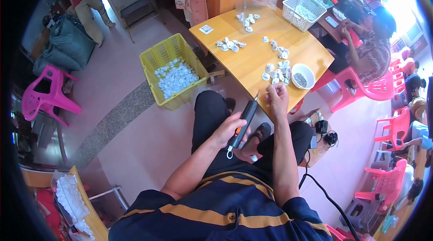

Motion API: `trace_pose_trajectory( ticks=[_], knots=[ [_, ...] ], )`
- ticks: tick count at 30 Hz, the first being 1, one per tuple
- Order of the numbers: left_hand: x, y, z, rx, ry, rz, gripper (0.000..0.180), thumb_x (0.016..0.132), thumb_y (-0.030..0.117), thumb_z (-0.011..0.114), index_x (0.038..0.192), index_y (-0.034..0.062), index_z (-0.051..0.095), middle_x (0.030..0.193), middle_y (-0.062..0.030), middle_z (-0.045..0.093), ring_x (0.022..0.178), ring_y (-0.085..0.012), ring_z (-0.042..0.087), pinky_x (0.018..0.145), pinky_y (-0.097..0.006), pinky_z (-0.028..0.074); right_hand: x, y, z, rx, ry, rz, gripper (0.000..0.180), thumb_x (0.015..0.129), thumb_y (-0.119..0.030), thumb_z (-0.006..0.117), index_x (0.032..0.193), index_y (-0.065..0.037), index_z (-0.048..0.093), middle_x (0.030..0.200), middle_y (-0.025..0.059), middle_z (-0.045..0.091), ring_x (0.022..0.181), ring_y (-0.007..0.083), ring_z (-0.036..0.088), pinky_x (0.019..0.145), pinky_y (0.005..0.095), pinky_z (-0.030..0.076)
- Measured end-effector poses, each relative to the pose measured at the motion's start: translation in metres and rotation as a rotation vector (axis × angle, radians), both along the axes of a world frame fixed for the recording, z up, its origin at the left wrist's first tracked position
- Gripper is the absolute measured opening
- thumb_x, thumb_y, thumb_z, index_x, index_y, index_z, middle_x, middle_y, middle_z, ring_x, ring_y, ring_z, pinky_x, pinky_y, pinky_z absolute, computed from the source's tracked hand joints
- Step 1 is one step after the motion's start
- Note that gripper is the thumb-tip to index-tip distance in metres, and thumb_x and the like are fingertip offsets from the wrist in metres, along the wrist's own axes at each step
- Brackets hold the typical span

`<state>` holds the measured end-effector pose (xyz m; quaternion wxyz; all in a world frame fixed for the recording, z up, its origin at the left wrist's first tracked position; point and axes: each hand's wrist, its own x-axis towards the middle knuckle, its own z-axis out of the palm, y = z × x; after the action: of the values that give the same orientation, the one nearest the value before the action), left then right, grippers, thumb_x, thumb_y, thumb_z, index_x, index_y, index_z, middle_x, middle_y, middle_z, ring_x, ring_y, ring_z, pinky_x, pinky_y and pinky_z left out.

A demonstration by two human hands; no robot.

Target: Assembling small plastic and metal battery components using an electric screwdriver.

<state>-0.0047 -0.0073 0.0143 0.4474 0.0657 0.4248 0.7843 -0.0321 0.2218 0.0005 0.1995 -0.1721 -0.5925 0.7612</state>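
Slim black screwdriver (244, 121) (left hand (228, 131)), round white parts (278, 73)

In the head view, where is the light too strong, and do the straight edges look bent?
Head view: strong glare whitens the upper right corner, behind the seated people; the table edges curve from the fisheye lens; the rim is black; the left hand and screwdriver look sharp.
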Motion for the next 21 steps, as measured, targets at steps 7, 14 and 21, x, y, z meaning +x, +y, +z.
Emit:
trace_pose_trajectory(
  ticks=[7,14,21],
  knots=[
    [0.005,0.002,0.003,-0.033,0.082,-0.067,0.033,0.100,0.018,0.051,0.129,0.0023,0.047,0.086,-0.0086,0.064,0.061,-0.0139,0.064,0.055,-0.026,0.054,0.003,0.003,0.004,-0.056,-0.014,0.197,0.008,0.101,-0.013,0.062,0.103,-0.009,0.055,0.081,-0.0011,0.060,0.066,0.0078,0.057,0.060,0.0211,0.045],
    [0.004,0.002,0.003,-0.094,0.133,-0.079,0.036,0.100,0.017,0.052,0.131,0.0012,0.046,0.086,-0.0074,0.063,0.061,-0.0122,0.064,0.056,-0.025,0.054,0.003,0.008,0.005,-0.021,-0.046,0.271,0.006,0.101,-0.013,0.061,0.102,-0.009,0.056,0.081,-0.0013,0.061,0.068,0.0081,0.058,0.062,0.0212,0.045],
    [0.004,0.000,0.004,-0.142,0.141,-0.106,0.037,0.099,0.017,0.052,0.132,0.0005,0.046,0.086,-0.0068,0.062,0.060,-0.0119,0.063,0.057,-0.025,0.053,0.004,0.014,0.002,0.010,-0.039,0.326,0.006,0.100,-0.012,0.063,0.102,-0.009,0.058,0.083,-0.0017,0.063,0.068,0.0073,0.060,0.060,0.0208,0.047]
  ],
)
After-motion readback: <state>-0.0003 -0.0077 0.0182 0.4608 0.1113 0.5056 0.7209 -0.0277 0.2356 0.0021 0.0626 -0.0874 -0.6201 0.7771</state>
